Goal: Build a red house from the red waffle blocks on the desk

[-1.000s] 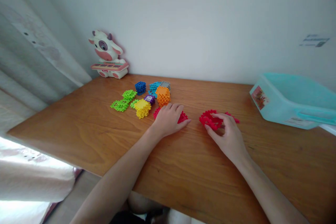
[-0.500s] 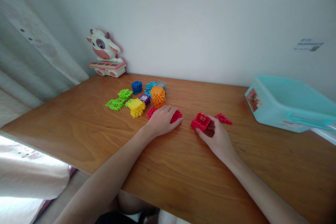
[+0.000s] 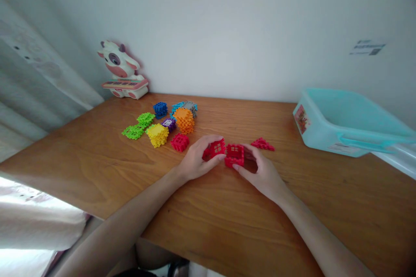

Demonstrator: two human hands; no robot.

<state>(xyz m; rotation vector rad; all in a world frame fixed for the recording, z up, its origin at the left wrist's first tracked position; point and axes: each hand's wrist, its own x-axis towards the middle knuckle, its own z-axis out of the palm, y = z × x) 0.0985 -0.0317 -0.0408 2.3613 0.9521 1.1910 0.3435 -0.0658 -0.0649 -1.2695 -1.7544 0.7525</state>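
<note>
My left hand [image 3: 201, 158] is closed on a red window panel [image 3: 217, 148], a flat toothed building piece held upright. Just to its right, my right hand [image 3: 263, 171] grips a small red open box [image 3: 234, 161] made of joined toothed panels, with a window in its far side. The panel's edge is close against the box; whether they interlock I cannot tell. A stack of red pieces [image 3: 180, 142] sits left of my left hand. Beyond my right hand lies a red triangular piece [image 3: 262, 143].
Yellow [image 3: 157, 134], orange [image 3: 184, 120], green [image 3: 133, 131], purple [image 3: 169, 124] and blue [image 3: 160, 110] toothed pieces lie grouped at the left middle of the wooden table [image 3: 201, 220]. A cow keyboard toy [image 3: 123, 71] stands back left; a turquoise bin [image 3: 328, 138] sits at right.
My left hand has come away from the red stack with a window panel and moved right. The red box in my right hand has turned, and the two pieces are now side by side.
</note>
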